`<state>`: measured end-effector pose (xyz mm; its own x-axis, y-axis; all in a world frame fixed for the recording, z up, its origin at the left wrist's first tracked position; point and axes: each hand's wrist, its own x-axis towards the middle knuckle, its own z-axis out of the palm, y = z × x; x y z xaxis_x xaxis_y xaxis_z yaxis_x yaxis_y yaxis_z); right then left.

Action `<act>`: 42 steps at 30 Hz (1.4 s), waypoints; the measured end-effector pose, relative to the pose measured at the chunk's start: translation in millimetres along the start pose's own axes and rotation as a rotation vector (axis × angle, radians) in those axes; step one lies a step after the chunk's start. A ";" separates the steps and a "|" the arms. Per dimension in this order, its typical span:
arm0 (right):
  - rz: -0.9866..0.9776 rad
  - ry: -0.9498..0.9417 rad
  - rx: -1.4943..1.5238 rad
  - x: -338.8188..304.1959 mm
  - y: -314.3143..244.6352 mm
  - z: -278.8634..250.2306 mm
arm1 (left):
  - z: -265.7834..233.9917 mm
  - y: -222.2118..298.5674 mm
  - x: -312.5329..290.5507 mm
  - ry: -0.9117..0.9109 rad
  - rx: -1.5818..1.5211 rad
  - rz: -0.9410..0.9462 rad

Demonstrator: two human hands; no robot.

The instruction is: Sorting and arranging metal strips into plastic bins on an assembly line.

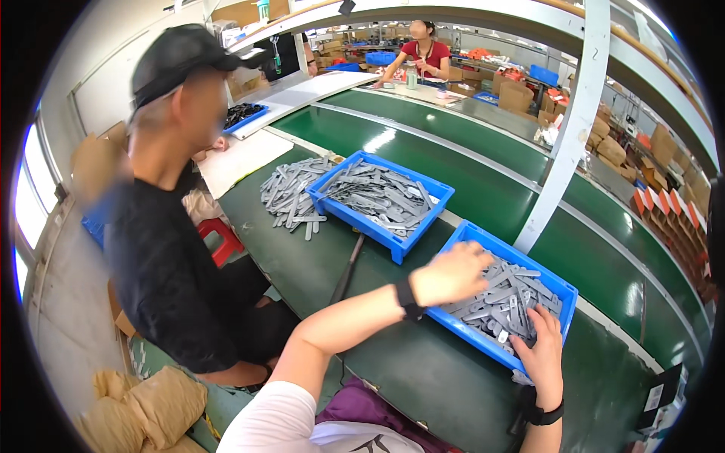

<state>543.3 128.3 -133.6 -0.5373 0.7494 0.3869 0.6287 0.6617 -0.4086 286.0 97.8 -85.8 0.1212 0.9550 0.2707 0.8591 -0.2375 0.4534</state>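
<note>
Many flat grey strips with rounded ends [507,296] fill a blue plastic bin [568,291] in front of me. My left hand [453,273] reaches over the bin's left side, its fingers extended above the strips. At the near right side, my right hand [542,351] has its fingers spread and bent over the heap, close to a few strips. I see nothing held in either hand. Dark bands circle both wrists. A small greyish piece [521,377] lies outside the bin by my right wrist.
Another blue bin of grey strips [381,198] stands to the left, beside a loose pile [291,192]. A dark rod-like tool [349,268] lies on the green table. A person in black [177,249] sits at left. A white post [566,143] rises behind the bin, before a green conveyor [468,162].
</note>
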 end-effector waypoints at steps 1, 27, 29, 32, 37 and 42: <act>0.002 0.000 0.001 0.3 -2.4 0.4 | -10.5 -13.6 -5.0 0.082 0.017 -0.005; 0.004 0.094 0.044 3.5 -18.6 -2.9 | -79.5 -232.7 -4.0 0.252 0.624 -0.318; 0.000 0.099 0.044 3.7 -17.4 -2.5 | -77.9 -223.4 3.0 0.254 0.535 -0.250; -0.015 0.107 0.035 5.5 -16.3 -1.5 | -77.5 -214.0 21.6 0.152 0.406 -0.166; -0.051 0.112 0.048 4.5 -17.8 1.0 | -75.5 -231.2 44.7 -0.326 0.451 -0.410; -0.059 0.131 0.023 1.4 -11.6 0.1 | -62.0 -210.9 74.8 -0.358 0.707 -0.452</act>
<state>535.2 121.6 -128.5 -0.4941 0.7004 0.5152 0.5843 0.7062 -0.3997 83.1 208.3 -108.5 -0.2551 0.9568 -0.1393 0.9527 0.2240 -0.2055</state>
